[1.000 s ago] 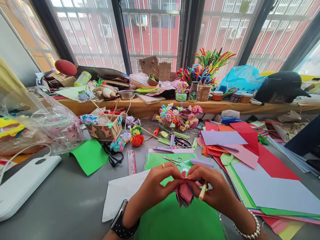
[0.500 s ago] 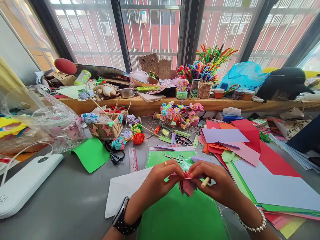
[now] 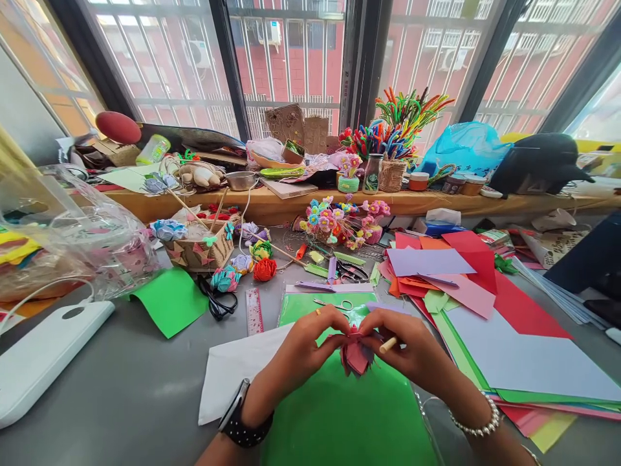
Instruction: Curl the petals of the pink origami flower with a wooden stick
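A pink paper flower [image 3: 356, 358] with layered petals is pinched between both hands above a green folder [image 3: 349, 421]. My left hand [image 3: 317, 340] is closed on the flower's left side, thumb and forefinger at its upper edge. From the other side my right hand [image 3: 400, 340] grips it the same way. A thin wooden stick [image 3: 388, 345] also rests in the right hand, its blunt end jutting out between the fingers. Just beyond the hands lie small scissors [image 3: 339, 304] on the folder. The fingertips partly hide the flower's top.
White paper [image 3: 242, 369] lies left of the folder, near a pink ruler [image 3: 254, 312]. Coloured sheets [image 3: 524, 349] are heaped on the right. A white power bank [image 3: 53, 362] sits far left. Paper flowers surround a burlap basket [image 3: 198, 252] at the back; a cluttered sill [image 3: 281, 207] runs behind.
The view has shifted slightly, so the scene sits a little further left. Both hands keep their pinch on the flower, which has turned or tilted a little.
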The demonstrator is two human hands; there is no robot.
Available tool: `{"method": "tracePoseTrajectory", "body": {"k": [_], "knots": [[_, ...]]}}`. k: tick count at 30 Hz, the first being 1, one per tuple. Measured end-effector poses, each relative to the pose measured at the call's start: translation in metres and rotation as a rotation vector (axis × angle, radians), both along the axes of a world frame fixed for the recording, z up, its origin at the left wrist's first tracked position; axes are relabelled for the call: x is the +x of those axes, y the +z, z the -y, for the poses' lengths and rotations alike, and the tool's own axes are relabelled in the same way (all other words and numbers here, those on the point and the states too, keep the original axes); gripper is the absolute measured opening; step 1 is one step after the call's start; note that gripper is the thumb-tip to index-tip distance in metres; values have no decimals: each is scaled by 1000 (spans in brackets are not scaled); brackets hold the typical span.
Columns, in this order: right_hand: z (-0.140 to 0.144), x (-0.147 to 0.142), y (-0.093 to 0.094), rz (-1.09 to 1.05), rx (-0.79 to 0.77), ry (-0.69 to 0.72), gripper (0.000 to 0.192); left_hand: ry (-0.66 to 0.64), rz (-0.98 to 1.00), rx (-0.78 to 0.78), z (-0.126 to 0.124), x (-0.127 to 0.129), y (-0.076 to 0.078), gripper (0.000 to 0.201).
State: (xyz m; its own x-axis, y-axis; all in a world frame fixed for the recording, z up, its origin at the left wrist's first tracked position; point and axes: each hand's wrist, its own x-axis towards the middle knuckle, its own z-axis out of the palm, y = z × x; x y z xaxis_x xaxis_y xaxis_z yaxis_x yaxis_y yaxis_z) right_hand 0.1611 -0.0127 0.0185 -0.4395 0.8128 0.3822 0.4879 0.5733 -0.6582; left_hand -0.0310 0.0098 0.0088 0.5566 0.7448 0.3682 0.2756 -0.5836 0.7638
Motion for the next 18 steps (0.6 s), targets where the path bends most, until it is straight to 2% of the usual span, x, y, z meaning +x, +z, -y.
{"method": "tracePoseTrajectory", "body": {"k": [12,18], "knots": [[-2,-2,-1,41,-62,-37,16,-8,10,4,-2,0,-3,6],[-3,-4,-5,25,-62,-58,17,30,-21,29,-3,3,-5,7]]}}
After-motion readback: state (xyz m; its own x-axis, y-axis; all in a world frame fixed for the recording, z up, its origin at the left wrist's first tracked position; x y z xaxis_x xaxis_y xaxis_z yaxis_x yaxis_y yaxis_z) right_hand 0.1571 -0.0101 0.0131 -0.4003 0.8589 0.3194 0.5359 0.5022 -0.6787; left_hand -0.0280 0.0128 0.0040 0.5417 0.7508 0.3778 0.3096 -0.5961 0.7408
